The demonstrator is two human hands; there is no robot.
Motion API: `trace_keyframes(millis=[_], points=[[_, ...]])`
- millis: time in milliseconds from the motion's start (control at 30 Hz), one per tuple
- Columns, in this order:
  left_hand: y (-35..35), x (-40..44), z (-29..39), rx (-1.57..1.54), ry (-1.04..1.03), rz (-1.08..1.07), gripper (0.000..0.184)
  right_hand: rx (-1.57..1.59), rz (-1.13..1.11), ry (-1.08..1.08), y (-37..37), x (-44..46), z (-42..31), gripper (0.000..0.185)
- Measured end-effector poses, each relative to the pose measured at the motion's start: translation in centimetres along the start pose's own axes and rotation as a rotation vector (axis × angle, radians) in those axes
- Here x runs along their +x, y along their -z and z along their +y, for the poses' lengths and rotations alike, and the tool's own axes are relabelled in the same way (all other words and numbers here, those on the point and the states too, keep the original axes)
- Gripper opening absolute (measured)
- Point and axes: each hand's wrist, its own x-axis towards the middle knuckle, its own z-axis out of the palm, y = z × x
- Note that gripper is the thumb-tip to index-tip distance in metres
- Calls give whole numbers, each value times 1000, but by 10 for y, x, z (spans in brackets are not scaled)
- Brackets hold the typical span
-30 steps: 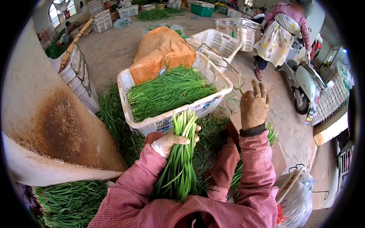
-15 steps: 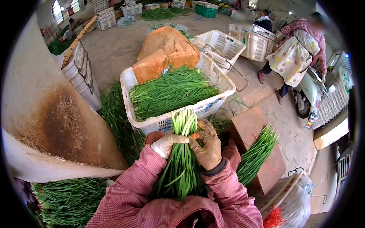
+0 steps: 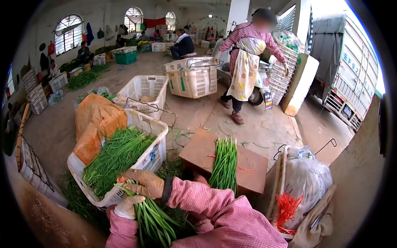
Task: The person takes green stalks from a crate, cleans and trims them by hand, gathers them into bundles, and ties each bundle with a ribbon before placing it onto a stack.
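Note:
My gloved left hand (image 3: 127,206) is closed around a bunch of garlic chives (image 3: 155,221), whose green leaves hang down toward my lap. Laid over the pale stalk ends, my right hand (image 3: 148,183) curls its fingers round the top of the same bunch; it wears a stained glove with something orange on one finger. Both hands are at the near side of a white crate (image 3: 158,151) with loose chives (image 3: 118,159) in it. To the right, another bunch of chives (image 3: 224,165) lies on a brown board (image 3: 253,165), with red ties near it.
Orange cloth (image 3: 97,124) drapes over the crate's far end. Another white crate (image 3: 142,89) stands behind it. At right are red ties (image 3: 288,206) and a plastic-wrapped load (image 3: 308,186). A person in an apron (image 3: 246,62) stands near a scooter (image 3: 260,84); a truck (image 3: 351,66) is outside.
The view has swung right and up, so the truck and far room show. My right hand has moved from beside the stalks to over their top ends. The person in the apron has turned and straightened.

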Motion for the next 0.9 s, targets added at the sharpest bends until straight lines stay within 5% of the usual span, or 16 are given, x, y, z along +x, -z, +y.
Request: trace_keyframes(millis=[100,167,200,233,267,333,400,467,567,700,733,767,800,900], points=[[-25,3,9,118,89,-110,44,360,-271,-215,40,27,-27,35],[-47,2,20,220,31,-152,37,-137,-134,283,68,46,-67,40],[-44,5,19,314,72,-185,41,-119,-144,283,60,46,-72,40],[-41,9,20,451,94,-216,44,-302,-430,92,49,46,-76,45],[-27,17,6,783,-218,-96,43,-487,-709,-93,39,46,-77,50],[-19,7,-7,591,-238,72,42,-407,-569,6,33,35,-60,53],[-46,3,24,597,-44,-95,39,-198,-178,148,35,32,-36,75],[-61,2,48,501,-98,-10,35,190,-159,-272,58,25,-73,91],[-85,4,91,391,-383,76,42,288,-186,-116,28,7,-27,93],[-28,19,160,221,-588,233,33,536,-294,-524,-48,-108,103,49],[-8,19,175,221,-638,292,31,-230,-432,-586,-38,-118,93,47],[8,17,186,217,-688,344,30,-504,-827,-966,-33,-137,128,49],[20,14,192,226,-697,373,30,-566,-906,-1055,-25,-159,152,50],[44,9,200,217,-759,438,28,-753,-543,-1022,23,-167,169,54]])
